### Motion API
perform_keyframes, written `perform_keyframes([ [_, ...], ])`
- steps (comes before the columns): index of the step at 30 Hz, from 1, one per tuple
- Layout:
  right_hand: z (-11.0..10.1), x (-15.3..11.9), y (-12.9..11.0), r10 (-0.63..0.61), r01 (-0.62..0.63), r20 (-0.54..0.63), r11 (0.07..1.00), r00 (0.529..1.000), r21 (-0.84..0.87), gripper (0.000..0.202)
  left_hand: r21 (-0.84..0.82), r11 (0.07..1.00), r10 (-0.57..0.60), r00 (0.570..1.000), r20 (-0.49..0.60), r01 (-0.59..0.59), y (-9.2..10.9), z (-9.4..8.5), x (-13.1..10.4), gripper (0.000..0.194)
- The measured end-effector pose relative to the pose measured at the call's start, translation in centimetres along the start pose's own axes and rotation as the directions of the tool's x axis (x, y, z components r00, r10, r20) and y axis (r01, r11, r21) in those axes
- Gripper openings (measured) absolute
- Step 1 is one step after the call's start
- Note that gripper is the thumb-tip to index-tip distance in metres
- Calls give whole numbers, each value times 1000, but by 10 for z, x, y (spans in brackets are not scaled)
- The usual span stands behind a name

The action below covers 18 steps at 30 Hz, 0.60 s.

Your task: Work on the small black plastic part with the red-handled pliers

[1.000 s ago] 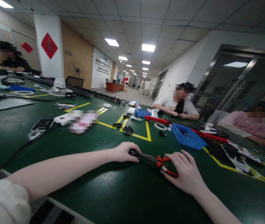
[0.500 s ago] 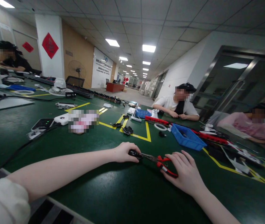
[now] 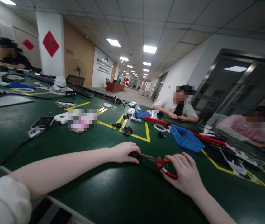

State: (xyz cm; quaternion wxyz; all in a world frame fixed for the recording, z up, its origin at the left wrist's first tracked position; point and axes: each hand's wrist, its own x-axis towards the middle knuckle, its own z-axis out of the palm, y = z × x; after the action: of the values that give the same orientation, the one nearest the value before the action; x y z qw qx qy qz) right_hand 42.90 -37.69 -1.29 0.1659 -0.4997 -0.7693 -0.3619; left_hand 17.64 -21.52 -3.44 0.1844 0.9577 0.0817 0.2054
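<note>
A dark green table fills the foreground, with 1 blue bin beyond the hands. The right hand and left hand each have fingers clamped on something. Red-handled pliers sit in the right, tips pointing left. Pinched in the left, at those tips, is 1 small black part.

left sleeve off-white, loose, puffy, bunched near elbow; both forearms bare.
</note>
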Motion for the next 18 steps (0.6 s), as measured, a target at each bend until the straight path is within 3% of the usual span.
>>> perform_keyframes([
  [11, 3, -7, 9, -29, 29, 80, 1000, 996, 2, 44, 146, 988, -74, 988, 137, 53, 17, -9, -2, 34],
  [18, 3, -6, 8, -36, 34, 86, 999, 996, 21, 44, 166, 979, -136, 984, 111, 117, 16, -4, 0, 56],
])
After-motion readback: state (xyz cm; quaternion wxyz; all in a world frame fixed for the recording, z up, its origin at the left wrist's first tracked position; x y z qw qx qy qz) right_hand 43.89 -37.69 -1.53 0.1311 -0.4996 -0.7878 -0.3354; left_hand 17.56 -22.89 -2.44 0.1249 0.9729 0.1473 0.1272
